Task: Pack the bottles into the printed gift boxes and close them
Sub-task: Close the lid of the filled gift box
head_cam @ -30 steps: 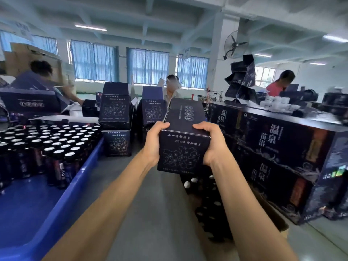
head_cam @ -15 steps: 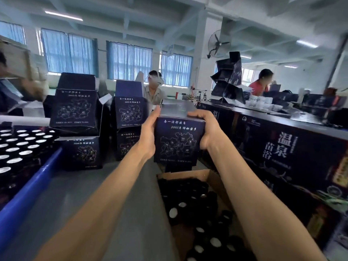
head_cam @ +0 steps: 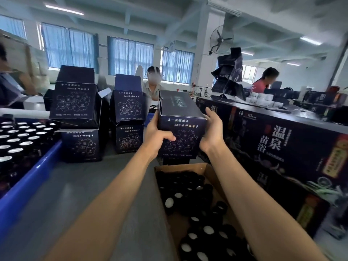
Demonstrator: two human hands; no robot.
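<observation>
I hold a closed dark printed gift box [head_cam: 180,127] out in front of me, over another dark box below it. My left hand [head_cam: 156,136] grips its left side with the thumb curled over the front face. My right hand [head_cam: 212,130] presses flat against its right side, fingers straight and pointing up. Below, a brown carton [head_cam: 207,170] holds several dark bottles [head_cam: 184,193] with white caps. A blue crate [head_cam: 28,181] on the left is packed with more dark bottles [head_cam: 20,140].
Two stacks of printed gift boxes, the left [head_cam: 75,104] and the middle [head_cam: 130,108], stand with top flaps open. A long wall of large printed cartons [head_cam: 282,147] runs along the right. Other people work behind the boxes. Grey table surface [head_cam: 84,185] lies between crate and carton.
The box has moved forward and down toward the box beneath it. My right hand's fingers have straightened against the side; my left thumb now wraps over the front.
</observation>
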